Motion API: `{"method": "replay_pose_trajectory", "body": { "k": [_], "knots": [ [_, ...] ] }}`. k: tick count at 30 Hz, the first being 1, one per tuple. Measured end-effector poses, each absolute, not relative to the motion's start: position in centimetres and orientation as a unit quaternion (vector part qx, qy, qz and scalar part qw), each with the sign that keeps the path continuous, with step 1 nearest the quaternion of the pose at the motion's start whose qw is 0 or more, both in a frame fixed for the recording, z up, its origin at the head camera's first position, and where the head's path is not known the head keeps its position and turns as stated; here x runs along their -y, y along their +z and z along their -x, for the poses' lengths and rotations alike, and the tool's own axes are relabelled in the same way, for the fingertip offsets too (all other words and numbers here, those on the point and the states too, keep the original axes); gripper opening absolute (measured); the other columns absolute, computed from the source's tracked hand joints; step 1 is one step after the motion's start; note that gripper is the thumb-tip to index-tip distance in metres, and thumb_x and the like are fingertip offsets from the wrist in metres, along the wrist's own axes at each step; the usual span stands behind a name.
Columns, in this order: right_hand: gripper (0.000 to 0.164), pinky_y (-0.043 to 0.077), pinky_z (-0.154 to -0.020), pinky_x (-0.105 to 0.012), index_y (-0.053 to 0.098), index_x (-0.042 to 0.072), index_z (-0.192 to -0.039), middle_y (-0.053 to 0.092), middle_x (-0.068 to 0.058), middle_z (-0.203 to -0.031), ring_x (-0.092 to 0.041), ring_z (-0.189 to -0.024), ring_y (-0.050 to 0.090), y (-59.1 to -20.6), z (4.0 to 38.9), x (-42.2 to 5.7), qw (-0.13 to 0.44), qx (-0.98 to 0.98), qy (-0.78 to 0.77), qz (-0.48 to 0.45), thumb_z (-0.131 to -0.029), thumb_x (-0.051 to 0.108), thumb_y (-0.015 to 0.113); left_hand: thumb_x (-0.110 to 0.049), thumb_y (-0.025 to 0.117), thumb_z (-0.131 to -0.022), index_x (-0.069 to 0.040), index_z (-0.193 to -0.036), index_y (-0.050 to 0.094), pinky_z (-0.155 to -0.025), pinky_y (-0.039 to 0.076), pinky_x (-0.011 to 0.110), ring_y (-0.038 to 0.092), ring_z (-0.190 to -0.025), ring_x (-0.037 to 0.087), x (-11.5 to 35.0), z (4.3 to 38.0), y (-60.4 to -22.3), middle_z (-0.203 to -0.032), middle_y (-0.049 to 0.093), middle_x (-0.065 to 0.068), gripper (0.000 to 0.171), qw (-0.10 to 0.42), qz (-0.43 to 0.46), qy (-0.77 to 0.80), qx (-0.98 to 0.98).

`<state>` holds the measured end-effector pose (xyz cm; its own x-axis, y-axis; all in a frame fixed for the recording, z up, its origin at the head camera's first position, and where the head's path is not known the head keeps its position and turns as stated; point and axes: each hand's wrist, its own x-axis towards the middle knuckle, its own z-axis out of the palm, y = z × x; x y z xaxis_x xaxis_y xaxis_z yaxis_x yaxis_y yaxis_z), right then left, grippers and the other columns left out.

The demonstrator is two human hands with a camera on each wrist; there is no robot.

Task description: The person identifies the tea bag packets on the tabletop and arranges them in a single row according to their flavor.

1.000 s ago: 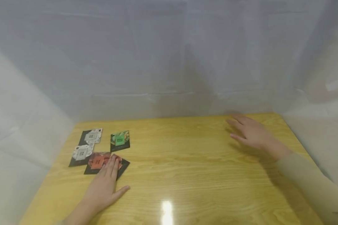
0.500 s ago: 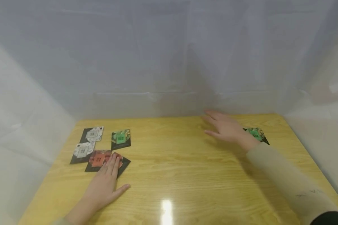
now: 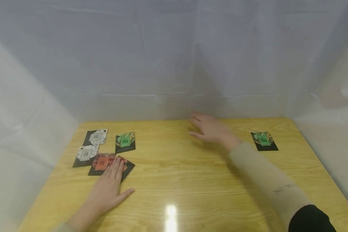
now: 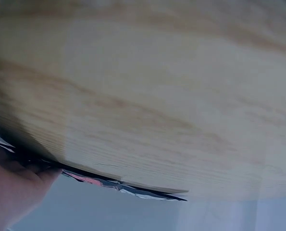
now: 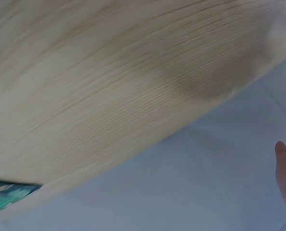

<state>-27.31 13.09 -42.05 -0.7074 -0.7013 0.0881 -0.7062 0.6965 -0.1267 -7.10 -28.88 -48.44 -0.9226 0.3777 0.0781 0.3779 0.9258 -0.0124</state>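
Note:
My left hand (image 3: 107, 190) lies flat with straight fingers on the red and black cards (image 3: 101, 162) at the left of the table, covering part of them. Just beyond it are two overlapping white and black cards (image 3: 86, 154) and a green and black card (image 3: 125, 141). In the left wrist view the cards (image 4: 133, 190) show edge-on beside the hand (image 4: 18, 190). My right hand (image 3: 211, 129) hovers near the far edge, fingers extended and holding nothing. In the right wrist view its fingers (image 5: 281, 149) show at the right edge, apart from the green card (image 5: 10, 194).
Another green and black card (image 3: 264, 141) lies at the far right, beyond my right forearm. The wooden table (image 3: 174, 174) is bounded by a pale sheet (image 3: 150, 64) at its back and sides. A bright reflection shows near the front.
My right hand has swept left along the far edge, uncovering the green card at the far right. My left hand stays on the red cards.

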Motion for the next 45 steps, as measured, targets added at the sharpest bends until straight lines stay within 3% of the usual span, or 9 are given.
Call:
{"method": "replay_pose_trajectory", "body": {
  "k": [5,12,34,45],
  "knots": [
    [0.068,0.029,-0.132,-0.057,0.048,0.005,-0.159,0.041,-0.027,-0.166,-0.044,-0.156,0.038,-42.2,27.4,-11.0,0.037,0.911,0.081,-0.402,-0.106,0.047,0.059,-0.069,0.059,-0.098,0.015,-0.159,0.031,-0.126,0.039,0.059,0.034,-0.156,0.05,28.8,7.1,-48.5,-0.167,0.03,0.037,0.108,0.038,0.192,-0.002,0.981],
    [0.068,0.019,-0.136,-0.055,0.037,0.019,-0.166,0.033,-0.018,-0.173,-0.037,-0.162,0.03,-42.3,27.3,-7.5,0.007,0.91,0.065,-0.409,-0.109,0.052,0.051,-0.069,0.058,-0.099,0.015,-0.159,0.031,-0.126,0.04,0.059,0.035,-0.156,0.05,28.7,7.0,-48.5,-0.167,0.031,0.037,0.107,0.04,0.193,-0.001,0.98],
    [0.075,0.007,-0.138,-0.049,0.016,0.03,-0.172,0.007,-0.005,-0.181,-0.027,-0.168,0.012,-43.1,24.3,3.3,-0.036,0.885,0.047,-0.461,-0.109,0.064,0.038,-0.068,0.06,-0.098,0.013,-0.161,0.03,-0.127,0.038,0.059,0.032,-0.157,0.049,28.6,6.9,-48.3,-0.169,0.028,0.035,0.107,0.028,0.181,-0.004,0.983],
    [0.073,0.004,-0.139,-0.047,0.02,0.028,-0.172,0.01,-0.005,-0.181,-0.024,-0.169,0.01,-43.4,22.9,6.9,-0.039,0.876,0.026,-0.479,-0.11,0.064,0.035,-0.068,0.059,-0.099,0.013,-0.16,0.031,-0.127,0.038,0.06,0.032,-0.158,0.049,28.6,6.8,-48.1,-0.169,0.028,0.035,0.106,0.023,0.178,-0.001,0.984]
  ]
}}
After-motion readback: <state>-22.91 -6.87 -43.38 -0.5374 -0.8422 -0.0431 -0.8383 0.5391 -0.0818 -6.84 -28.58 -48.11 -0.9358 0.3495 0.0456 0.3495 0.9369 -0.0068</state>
